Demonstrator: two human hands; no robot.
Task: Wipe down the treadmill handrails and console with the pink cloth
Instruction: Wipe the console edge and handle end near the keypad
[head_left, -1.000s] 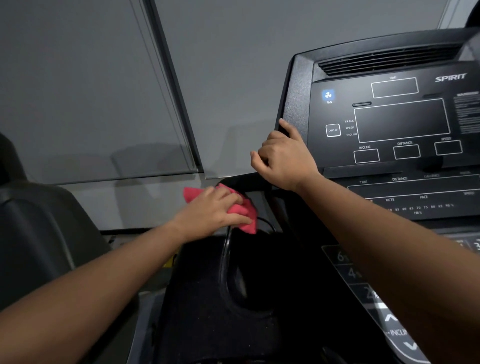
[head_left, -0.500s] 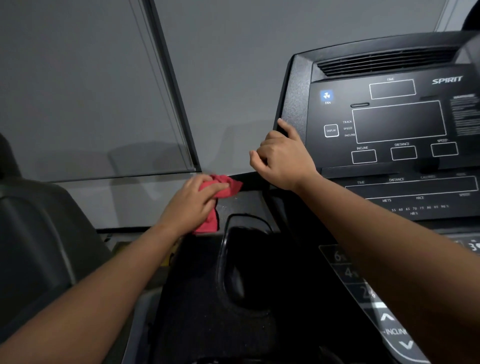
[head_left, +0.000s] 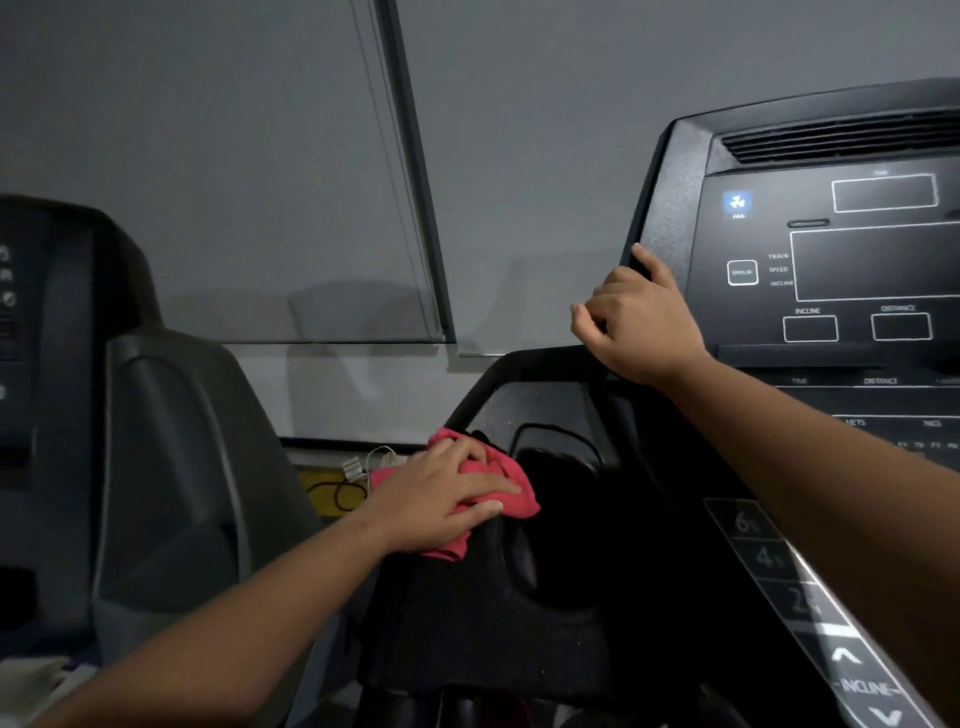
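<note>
Left hand, fingers flat, presses pink cloth on the console side tray, just beside cup holder. Right hand curled at console's left edge; grip can't tell. Step: wiping tray. Next, probably: sweep along rim, keep pressure.
</note>
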